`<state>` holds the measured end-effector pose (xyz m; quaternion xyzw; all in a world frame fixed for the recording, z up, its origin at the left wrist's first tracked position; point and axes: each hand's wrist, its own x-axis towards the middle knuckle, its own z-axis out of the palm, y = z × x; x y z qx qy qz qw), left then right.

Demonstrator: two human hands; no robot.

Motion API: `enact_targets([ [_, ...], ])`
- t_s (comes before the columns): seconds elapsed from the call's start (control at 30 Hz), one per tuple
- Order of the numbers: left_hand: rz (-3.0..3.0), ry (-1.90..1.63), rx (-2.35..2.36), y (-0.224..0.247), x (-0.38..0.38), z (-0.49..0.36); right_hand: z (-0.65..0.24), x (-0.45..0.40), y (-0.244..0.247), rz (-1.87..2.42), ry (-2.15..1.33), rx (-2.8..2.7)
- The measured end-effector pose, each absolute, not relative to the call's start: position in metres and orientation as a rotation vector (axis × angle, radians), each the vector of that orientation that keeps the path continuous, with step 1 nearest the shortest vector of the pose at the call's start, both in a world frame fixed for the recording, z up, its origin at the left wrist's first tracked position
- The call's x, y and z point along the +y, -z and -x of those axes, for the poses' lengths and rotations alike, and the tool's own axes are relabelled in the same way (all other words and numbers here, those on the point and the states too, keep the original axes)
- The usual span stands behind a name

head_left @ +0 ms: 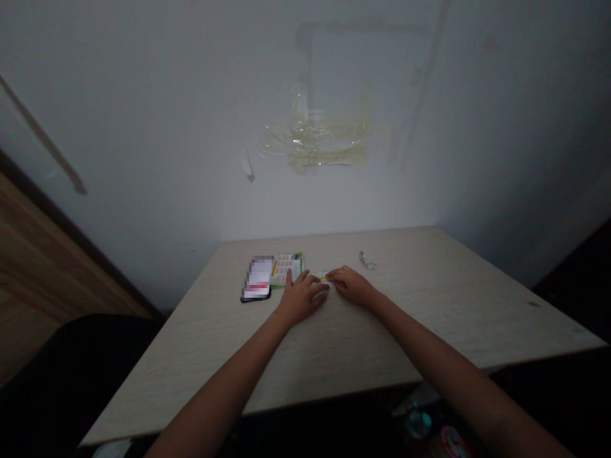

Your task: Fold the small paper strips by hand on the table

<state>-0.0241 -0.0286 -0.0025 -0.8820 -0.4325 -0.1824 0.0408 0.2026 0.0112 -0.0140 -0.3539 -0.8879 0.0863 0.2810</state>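
A small whitish strip with a yellow mark (323,277), perhaps paper, lies on the table between my two hands. My right hand (352,287) has its fingers bent together at the strip's right end and grips it there. My left hand (303,300) rests on the table with fingers spread, some at the strip's left end and one by the edge of a printed leaflet (286,267). The leaflet is green and white with rows of small pictures. Left of it lies a phone (258,280) with a lit, blurred-out screen, partly over the leaflet.
A crumpled clear wrapper (367,260) lies behind my right hand on the pale wooden table (214,343). The table's back edge meets a white wall (191,159) with old yellowed tape (329,152). Below the front edge, a bottle (419,422) shows dimly.
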Motion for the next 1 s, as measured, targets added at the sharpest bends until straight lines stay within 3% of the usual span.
enact_targets([
  [1.0, 2.672, 0.527, -1.374, 0.0, -0.033, 0.023, -0.204, 0.013, 0.019, 0.925, -0.253, -2.33],
])
